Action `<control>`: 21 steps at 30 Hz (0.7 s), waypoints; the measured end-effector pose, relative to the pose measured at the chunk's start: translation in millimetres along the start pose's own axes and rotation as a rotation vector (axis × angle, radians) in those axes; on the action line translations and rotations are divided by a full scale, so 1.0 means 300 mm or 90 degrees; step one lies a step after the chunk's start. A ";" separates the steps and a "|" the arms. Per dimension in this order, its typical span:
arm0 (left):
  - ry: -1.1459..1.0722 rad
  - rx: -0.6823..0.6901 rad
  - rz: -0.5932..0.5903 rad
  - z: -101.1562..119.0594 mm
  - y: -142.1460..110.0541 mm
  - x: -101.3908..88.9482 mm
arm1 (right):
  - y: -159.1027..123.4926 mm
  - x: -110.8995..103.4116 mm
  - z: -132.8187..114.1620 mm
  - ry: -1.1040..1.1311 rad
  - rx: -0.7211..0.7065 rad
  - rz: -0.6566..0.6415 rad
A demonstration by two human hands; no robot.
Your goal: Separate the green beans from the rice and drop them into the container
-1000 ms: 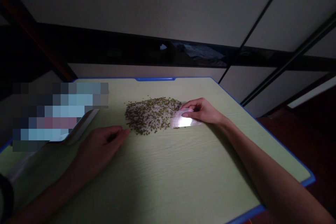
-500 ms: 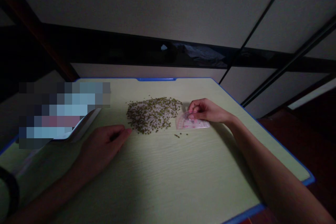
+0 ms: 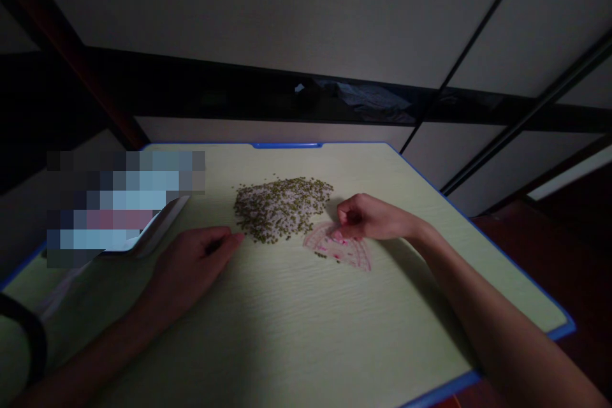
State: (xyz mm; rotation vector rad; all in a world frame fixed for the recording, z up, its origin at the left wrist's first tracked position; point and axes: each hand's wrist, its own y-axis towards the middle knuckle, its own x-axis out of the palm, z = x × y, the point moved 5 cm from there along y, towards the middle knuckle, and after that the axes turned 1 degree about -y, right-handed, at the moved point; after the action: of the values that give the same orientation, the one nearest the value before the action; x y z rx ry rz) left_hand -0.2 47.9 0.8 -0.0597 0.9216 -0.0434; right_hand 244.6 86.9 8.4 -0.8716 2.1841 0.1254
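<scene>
My right hand [image 3: 366, 217] pinches a clear protractor with pink markings [image 3: 342, 252], which lies tilted just above or on the table right of the pile. A heap of small green beans mixed with white grains [image 3: 283, 207] is spread on the pale table [image 3: 296, 325]. A few loose beans [image 3: 321, 255] show at the protractor's lower edge. At the heap's left edge rests my left hand [image 3: 198, 261], fingers curled and thumb pressed against them, with nothing visible in it.
On the left stands a tilted device with a blurred bright screen [image 3: 129, 217], beside my left forearm. A dark curved band [image 3: 33, 338] shows at the lower left. The table has a blue rim and a blue handle [image 3: 287, 145] at its far edge, near a cabinet [image 3: 287, 19].
My right hand has come nearer to me and slightly left, turning the protractor so its corner points toward me, over the loose beans. My left hand keeps its place by the heap.
</scene>
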 end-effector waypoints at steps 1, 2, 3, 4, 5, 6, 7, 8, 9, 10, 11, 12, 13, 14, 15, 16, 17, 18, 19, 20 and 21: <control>0.000 0.001 0.002 0.000 -0.001 -0.001 | 0.002 0.009 -0.014 -0.017 -0.007 0.001; 0.001 0.002 0.003 0.000 -0.001 -0.002 | 0.003 0.019 -0.029 -0.034 -0.014 0.002; 0.002 0.004 0.005 0.001 -0.001 -0.003 | 0.003 0.029 -0.042 -0.050 -0.020 0.000; 0.003 0.007 0.007 0.001 -0.001 -0.003 | 0.003 0.039 -0.054 -0.063 -0.023 -0.002; 0.004 0.007 0.008 0.001 -0.001 -0.004 | 0.003 0.048 -0.064 -0.073 -0.026 -0.007; 0.005 0.007 0.009 0.002 -0.001 -0.004 | 0.002 0.058 -0.072 -0.080 -0.027 -0.010; 0.003 0.009 0.008 0.002 -0.001 -0.002 | 0.002 0.066 -0.080 -0.086 -0.028 -0.014; 0.000 0.010 0.008 0.003 -0.001 -0.002 | 0.001 0.074 -0.086 -0.091 -0.031 -0.017; -0.004 0.012 0.009 0.004 -0.001 -0.001 | 0.001 0.082 -0.092 -0.095 -0.035 -0.020; -0.005 0.014 0.008 0.004 -0.001 0.000 | 0.001 0.088 -0.096 -0.099 -0.039 -0.022; -0.006 0.015 0.008 0.004 -0.001 0.002 | 0.001 0.094 -0.101 -0.101 -0.042 -0.024; -0.004 0.017 0.008 0.004 -0.001 0.002 | 0.002 0.099 -0.104 -0.101 -0.044 -0.024; -0.001 0.018 0.008 0.004 -0.001 0.003 | 0.003 0.103 -0.108 -0.098 -0.047 -0.024; 0.001 0.020 0.009 0.004 -0.002 0.003 | 0.003 0.106 -0.111 -0.094 -0.048 -0.024; 0.002 0.021 0.010 0.003 -0.002 0.003 | 0.003 0.108 -0.115 -0.091 -0.048 -0.021; 0.002 0.020 0.010 0.002 -0.002 0.002 | 0.003 0.109 -0.119 -0.089 -0.047 -0.019; 0.002 0.017 0.012 0.001 -0.002 0.002 | 0.002 0.111 -0.124 -0.089 -0.046 -0.016; 0.001 0.015 0.012 0.000 -0.002 0.001 | 0.001 0.113 -0.130 -0.090 -0.045 -0.014; 0.001 0.015 0.012 0.000 -0.002 0.001 | 0.000 0.116 -0.136 -0.092 -0.046 -0.015; -0.001 0.017 0.015 0.001 -0.002 0.000 | -0.002 0.121 -0.144 -0.093 -0.049 -0.019; -0.002 0.020 0.018 0.002 -0.002 -0.002 | -0.004 0.128 -0.153 -0.094 -0.055 -0.024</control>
State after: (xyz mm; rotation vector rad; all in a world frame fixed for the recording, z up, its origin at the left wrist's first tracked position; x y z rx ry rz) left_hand 0.0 47.4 1.7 -0.0179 0.9176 -0.0308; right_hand 198.6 49.2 14.3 -0.9221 2.0360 0.2580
